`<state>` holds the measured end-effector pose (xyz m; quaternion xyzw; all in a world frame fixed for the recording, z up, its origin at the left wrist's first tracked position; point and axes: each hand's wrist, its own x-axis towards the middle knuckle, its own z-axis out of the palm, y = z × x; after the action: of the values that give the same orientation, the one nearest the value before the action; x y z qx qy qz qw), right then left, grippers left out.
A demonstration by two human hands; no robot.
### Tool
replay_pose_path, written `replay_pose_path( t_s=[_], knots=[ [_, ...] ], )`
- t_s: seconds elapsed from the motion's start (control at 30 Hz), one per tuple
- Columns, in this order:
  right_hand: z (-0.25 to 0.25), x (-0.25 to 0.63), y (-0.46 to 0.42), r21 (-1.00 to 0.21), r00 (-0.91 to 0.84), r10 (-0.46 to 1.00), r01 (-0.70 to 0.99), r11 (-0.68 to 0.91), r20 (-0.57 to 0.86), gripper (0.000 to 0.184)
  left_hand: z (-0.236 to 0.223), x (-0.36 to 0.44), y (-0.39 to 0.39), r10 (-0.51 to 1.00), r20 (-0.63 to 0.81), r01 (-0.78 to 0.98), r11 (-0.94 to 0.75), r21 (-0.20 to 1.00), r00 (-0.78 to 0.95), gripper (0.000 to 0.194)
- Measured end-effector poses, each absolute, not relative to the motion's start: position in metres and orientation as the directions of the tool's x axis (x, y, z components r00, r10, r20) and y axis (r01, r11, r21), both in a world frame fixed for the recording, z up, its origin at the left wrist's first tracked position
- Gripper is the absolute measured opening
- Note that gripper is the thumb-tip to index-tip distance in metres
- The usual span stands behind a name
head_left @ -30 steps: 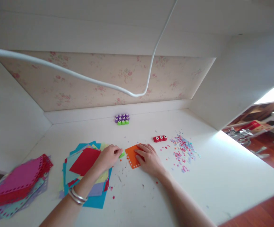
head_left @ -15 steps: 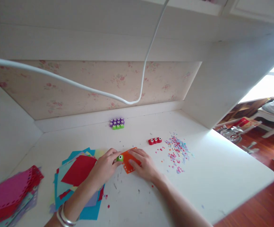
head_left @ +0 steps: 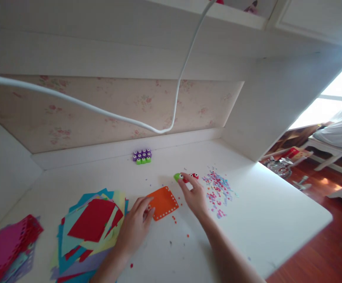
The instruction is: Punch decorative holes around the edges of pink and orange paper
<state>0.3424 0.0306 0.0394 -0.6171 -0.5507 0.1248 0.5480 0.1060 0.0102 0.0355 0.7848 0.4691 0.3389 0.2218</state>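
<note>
A square of orange paper (head_left: 162,200), with small holes punched along its right and lower edges, lies on the white desk. My left hand (head_left: 137,220) is at its left edge, with bent fingers and thumb gripping that edge. Between the thumb and fingers of my right hand (head_left: 195,194) is a green craft punch (head_left: 177,177) with a white-topped button. It is held just left of a short row of red craft punches (head_left: 193,175), partly hidden by my fingers.
Several purple craft punches (head_left: 142,153) and green ones stand by the back wall. Punched confetti (head_left: 218,188) is scattered at right. Colored paper sheets (head_left: 91,220) are piled at left, with hole-edged pink and red sheets (head_left: 6,247) further left. A white cable (head_left: 100,111) hangs across the front.
The green punch has passed from my left hand to my right and moved away from the orange paper, rightward toward the red punches. My left hand has shifted onto the paper's left edge.
</note>
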Motion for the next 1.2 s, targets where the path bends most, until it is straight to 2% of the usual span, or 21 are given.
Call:
replay_pose_path(
  t_s=[0.1, 0.2, 0.3, 0.53, 0.73, 0.87, 0.93, 1.03, 1.07, 1.13, 1.2],
  knots=[
    [0.038, 0.375, 0.044, -0.875, 0.546, 0.765, 0.482, 0.045, 0.34, 0.044, 0.021, 0.103, 0.006, 0.896, 0.347, 0.566, -0.444, 0.695, 0.277, 0.024],
    [0.034, 0.405, 0.057, -0.865, 0.621, 0.739, 0.49, -0.107, 0.26, 0.053, 0.015, 0.101, 0.006, 0.892, 0.351, 0.559, -0.451, 0.696, 0.284, 0.023],
    [0.031, 0.426, 0.071, -0.807, 0.615, 0.761, 0.547, -0.222, 0.208, 0.05, 0.015, 0.1, 0.008, 0.889, 0.329, 0.558, -0.456, 0.693, 0.317, 0.022],
    [0.033, 0.442, 0.092, -0.692, 0.547, 0.828, 0.645, -0.324, 0.121, 0.038, 0.015, 0.1, 0.008, 0.886, 0.31, 0.56, -0.459, 0.69, 0.345, 0.023],
    [0.056, 0.428, 0.076, -0.648, 0.541, 0.811, 0.704, -0.292, 0.222, 0.045, 0.017, 0.101, 0.007, 0.904, 0.251, 0.54, -0.41, 0.735, 0.346, 0.023],
    [0.067, 0.386, 0.041, -0.701, 0.44, 0.846, 0.703, -0.117, 0.3, 0.04, 0.029, 0.103, 0.014, 0.935, 0.13, 0.6, -0.314, 0.736, 0.331, 0.025],
    [0.067, 0.357, 0.023, -0.734, 0.306, 0.921, 0.679, -0.034, 0.24, 0.039, 0.04, 0.105, 0.026, 0.934, 0.11, 0.658, -0.32, 0.682, 0.339, 0.028],
    [0.061, 0.317, 0.007, -0.701, 0.095, 0.977, 0.71, 0.067, 0.189, 0.031, 0.055, 0.107, 0.057, 0.911, 0.213, 0.759, -0.413, 0.504, 0.354, 0.025],
    [0.058, 0.307, 0.005, -0.673, 0.067, 0.979, 0.735, 0.081, 0.19, 0.032, 0.059, 0.106, 0.071, 0.894, 0.258, 0.796, -0.445, 0.41, 0.367, 0.025],
    [0.05, 0.294, 0.004, -0.598, 0.066, 0.98, 0.799, 0.062, 0.19, 0.04, 0.064, 0.102, 0.099, 0.889, 0.284, 0.824, -0.444, 0.352, 0.358, 0.026],
    [0.041, 0.288, 0.006, -0.524, 0.086, 0.981, 0.851, 0.018, 0.173, 0.053, 0.064, 0.097, 0.126, 0.895, 0.307, 0.858, -0.414, 0.304, 0.323, 0.035]
  ],
)
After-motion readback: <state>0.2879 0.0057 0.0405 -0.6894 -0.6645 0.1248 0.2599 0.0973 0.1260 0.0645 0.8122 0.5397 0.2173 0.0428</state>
